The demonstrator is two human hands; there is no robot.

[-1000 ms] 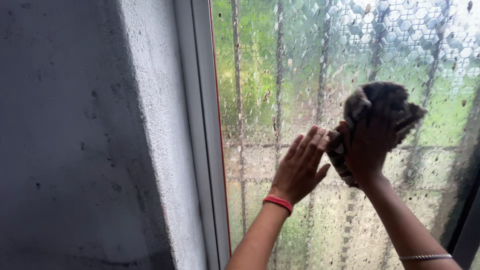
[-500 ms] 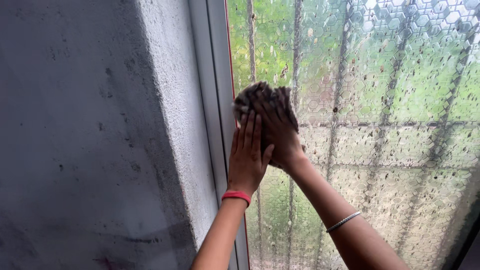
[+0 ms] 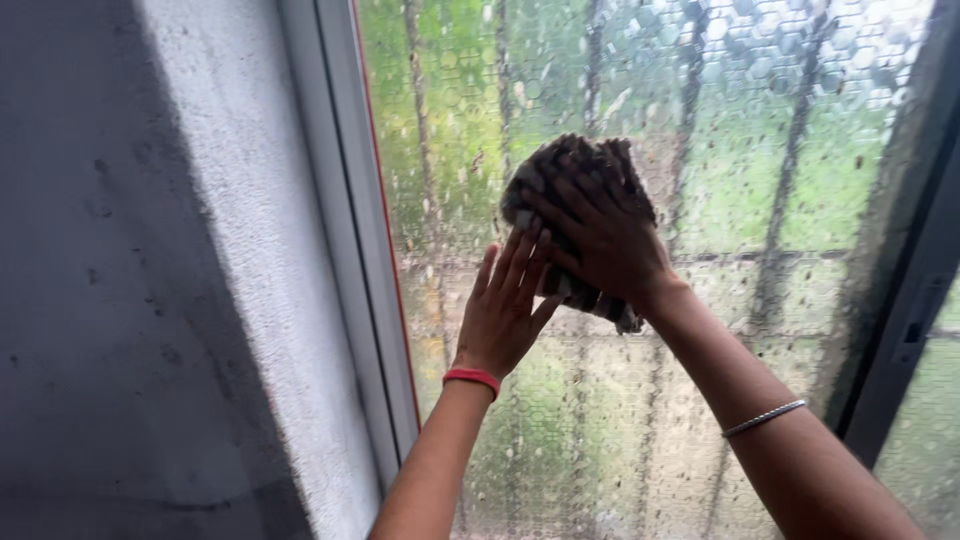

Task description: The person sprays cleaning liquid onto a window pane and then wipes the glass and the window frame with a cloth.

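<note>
Right hand (image 3: 600, 235) spread over a bunched dark cloth (image 3: 575, 165), pinning it against the speckled patterned window glass (image 3: 700, 150); left hand (image 3: 505, 305) open, flat just beside it. Cloth looks soft, light, floppy; best gripped as a wad under the palm.

Rough grey plastered wall (image 3: 110, 300) on the left, shadowed, lighter along the edge near the pale window frame (image 3: 345, 250). Textured glass pane (image 3: 700, 130) with a honeycomb pattern, speckled all over with dirt. Dark vertical bars (image 3: 790, 170) and blurred greenery behind it. Dark frame upright (image 3: 915, 270) at the right edge. Daylight through the glass.
</note>
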